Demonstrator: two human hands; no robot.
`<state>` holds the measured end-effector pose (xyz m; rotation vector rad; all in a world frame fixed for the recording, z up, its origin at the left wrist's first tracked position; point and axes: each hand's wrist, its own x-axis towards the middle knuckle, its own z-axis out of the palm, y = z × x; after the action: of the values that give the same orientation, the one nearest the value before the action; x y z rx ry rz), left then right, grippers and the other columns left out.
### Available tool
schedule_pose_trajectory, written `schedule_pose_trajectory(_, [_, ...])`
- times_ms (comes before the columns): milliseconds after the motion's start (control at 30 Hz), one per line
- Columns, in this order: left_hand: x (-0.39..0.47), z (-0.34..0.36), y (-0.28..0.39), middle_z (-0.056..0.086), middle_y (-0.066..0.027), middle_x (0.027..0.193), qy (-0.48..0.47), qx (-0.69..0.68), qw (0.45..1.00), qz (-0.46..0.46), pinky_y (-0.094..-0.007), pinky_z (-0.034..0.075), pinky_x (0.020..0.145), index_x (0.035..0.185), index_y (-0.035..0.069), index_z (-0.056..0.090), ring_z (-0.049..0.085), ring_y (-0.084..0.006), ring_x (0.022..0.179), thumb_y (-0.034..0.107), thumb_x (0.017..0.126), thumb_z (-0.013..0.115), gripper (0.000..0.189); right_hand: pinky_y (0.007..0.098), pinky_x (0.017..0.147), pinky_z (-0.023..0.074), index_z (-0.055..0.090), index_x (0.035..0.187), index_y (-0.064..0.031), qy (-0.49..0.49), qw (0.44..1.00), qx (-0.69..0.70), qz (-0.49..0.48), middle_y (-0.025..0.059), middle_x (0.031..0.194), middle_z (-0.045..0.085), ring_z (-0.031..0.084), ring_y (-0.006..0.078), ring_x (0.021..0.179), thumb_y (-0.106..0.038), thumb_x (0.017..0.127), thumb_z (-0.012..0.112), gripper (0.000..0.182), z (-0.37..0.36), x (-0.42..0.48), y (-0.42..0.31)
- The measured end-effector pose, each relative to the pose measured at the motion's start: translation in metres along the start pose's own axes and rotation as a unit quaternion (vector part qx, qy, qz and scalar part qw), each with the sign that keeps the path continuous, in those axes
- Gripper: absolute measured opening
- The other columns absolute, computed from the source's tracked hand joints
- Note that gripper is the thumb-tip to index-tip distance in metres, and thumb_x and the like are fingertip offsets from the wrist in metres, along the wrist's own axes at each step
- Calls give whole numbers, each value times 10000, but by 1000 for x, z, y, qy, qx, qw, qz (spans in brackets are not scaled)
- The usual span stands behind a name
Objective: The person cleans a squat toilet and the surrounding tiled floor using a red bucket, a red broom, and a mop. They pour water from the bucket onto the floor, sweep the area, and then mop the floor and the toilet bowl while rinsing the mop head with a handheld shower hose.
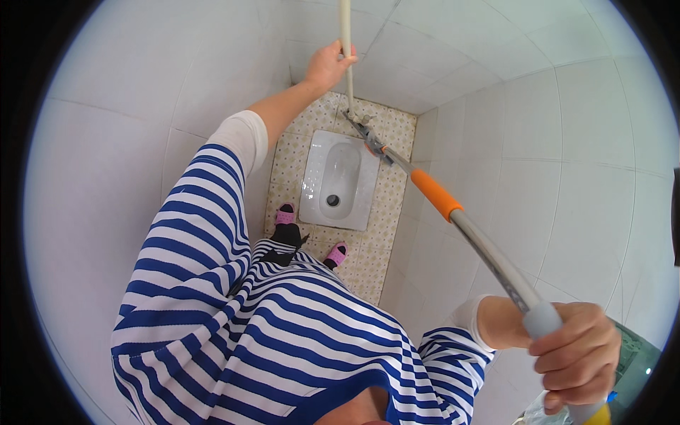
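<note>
My left hand (328,66) is wrapped around a slim cream-white pipe (346,21) that runs down the back wall to the floor. Low at the right, my right hand (579,350) grips the grey upper end of a long metal mop handle (491,255) with an orange foam sleeve (435,194). At the handle's far end, a flat mop head (369,137) slants over the tiled floor at the back right corner of a white squat toilet (340,178). One tip of the head is by the pipe's foot; whether they touch, I cannot tell.
Pale tiled walls (478,122) stand close on both sides and behind the toilet. My feet, in pink sandals (336,254), are on the patterned floor tiles (373,260) before the toilet. A small fitting (366,119) sits by the pipe's foot. Clear plastic (536,411) shows below my right hand.
</note>
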<state>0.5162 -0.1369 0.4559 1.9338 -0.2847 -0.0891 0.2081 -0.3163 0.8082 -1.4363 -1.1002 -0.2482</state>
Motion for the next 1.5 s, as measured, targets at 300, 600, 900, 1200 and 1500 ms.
schedule_pose_trajectory(300, [11, 3, -4, 651, -62, 842, 19, 26, 999, 16, -346, 481, 673, 889, 107, 574, 634, -231, 751, 240, 795, 637, 174, 344, 580, 419, 454, 749, -45, 388, 891, -161, 170, 60, 584, 469, 447, 158, 474, -19, 652, 567, 150, 44, -112, 46])
schedule_pose_trajectory(600, [9, 3, -2, 633, -20, 846, 7, 30, 999, 45, -260, 443, 482, 919, 81, 561, 553, -105, 588, 193, 800, 647, 185, 333, 503, 444, 458, 685, -44, 288, 914, -153, 242, 58, 526, 491, 483, 177, 441, -31, 629, 616, 169, 68, -114, -8])
schedule_pose_trajectory(900, [6, -9, 5, 642, -82, 797, 9, 22, 1000, 18, -337, 481, 654, 898, 80, 570, 628, -221, 718, 211, 791, 634, 181, 304, 507, 354, 477, 703, -84, 503, 826, -219, 133, -3, 540, 373, 350, 124, 448, -144, 686, 608, 145, 55, -117, 16])
schedule_pose_trajectory(1200, [28, -16, -21, 641, -80, 789, 26, 5, 1000, 10, -347, 482, 653, 903, 98, 574, 624, -226, 709, 235, 791, 626, 184, 269, 455, 382, 397, 773, -94, 386, 893, -214, 84, -8, 527, 400, 392, 113, 402, -115, 796, 590, 195, 37, -14, -31])
schedule_pose_trajectory(1500, [71, -14, -24, 642, -73, 795, 60, 64, 995, 38, -329, 477, 671, 915, 92, 582, 619, -198, 736, 226, 800, 627, 182, 269, 439, 348, 420, 742, -89, 397, 902, -109, 128, 12, 519, 416, 375, 125, 414, -95, 757, 546, 127, 12, -85, 77])
